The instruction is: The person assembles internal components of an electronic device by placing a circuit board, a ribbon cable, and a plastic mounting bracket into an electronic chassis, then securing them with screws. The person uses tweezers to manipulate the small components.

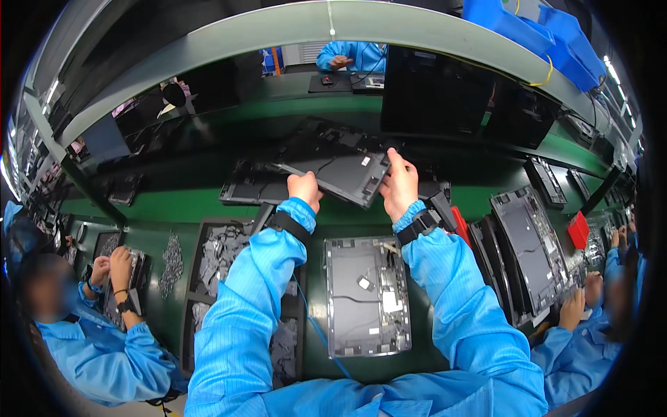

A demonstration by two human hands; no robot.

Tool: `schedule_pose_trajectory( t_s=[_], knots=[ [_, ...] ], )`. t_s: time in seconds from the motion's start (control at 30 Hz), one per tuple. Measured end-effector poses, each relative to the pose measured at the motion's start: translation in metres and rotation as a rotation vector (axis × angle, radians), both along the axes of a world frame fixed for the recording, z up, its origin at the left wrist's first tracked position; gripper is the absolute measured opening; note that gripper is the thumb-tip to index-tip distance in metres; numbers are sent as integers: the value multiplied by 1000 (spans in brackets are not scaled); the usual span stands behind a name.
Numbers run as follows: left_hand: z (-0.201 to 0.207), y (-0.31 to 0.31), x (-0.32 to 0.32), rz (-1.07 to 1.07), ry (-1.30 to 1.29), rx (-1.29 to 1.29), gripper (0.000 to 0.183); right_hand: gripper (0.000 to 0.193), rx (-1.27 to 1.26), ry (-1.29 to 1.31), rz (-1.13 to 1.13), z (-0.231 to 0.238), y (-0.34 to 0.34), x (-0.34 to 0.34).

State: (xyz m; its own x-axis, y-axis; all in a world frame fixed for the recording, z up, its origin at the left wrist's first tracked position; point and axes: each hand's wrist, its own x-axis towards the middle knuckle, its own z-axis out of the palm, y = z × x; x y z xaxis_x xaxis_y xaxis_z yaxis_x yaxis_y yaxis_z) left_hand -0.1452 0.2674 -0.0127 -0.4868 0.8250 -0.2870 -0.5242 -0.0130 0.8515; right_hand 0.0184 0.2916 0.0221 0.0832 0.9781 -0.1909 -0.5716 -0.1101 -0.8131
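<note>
Both my arms reach forward over the bench. Between them, a dark laptop casing panel (pixel 347 172) is tilted, its inner side up. My left hand (pixel 304 190) is closed at its near left edge, fingers curled. My right hand (pixel 401 184) grips the right end, with the thumb side along the edge. Under and behind it lie more dark casing panels (pixel 243 186), partly covered. Nearer me, between my forearms, another laptop casing (pixel 354 316) lies flat, with a black cable across it, a white label and small parts along its right side.
A black compartment tray (pixel 189 306) of dark grey pieces stands left of my left arm. Several casings (pixel 531 250) lean stacked at right, beside a red bin (pixel 578 229). A shelf beam (pixel 257 24) crosses overhead. Co-workers' hands (pixel 118 267) work at left, right and across the bench.
</note>
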Motion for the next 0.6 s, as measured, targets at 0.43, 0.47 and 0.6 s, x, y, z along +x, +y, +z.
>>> schedule_pose_trajectory(
  t_s=[0.43, 0.47, 0.6],
  knots=[
    [-88, 7, -279, -13, 1402, -948, 61, 26, 21, -38, 104, -36, 110, 28],
    [-87, 5, -271, -89, 1383, -892, 61, 26, -9, -75, 106, -34, 111, 37],
    [-67, 4, -269, -142, 1246, -953, 68, 23, -21, -98, 84, -26, 116, 57]
  ],
)
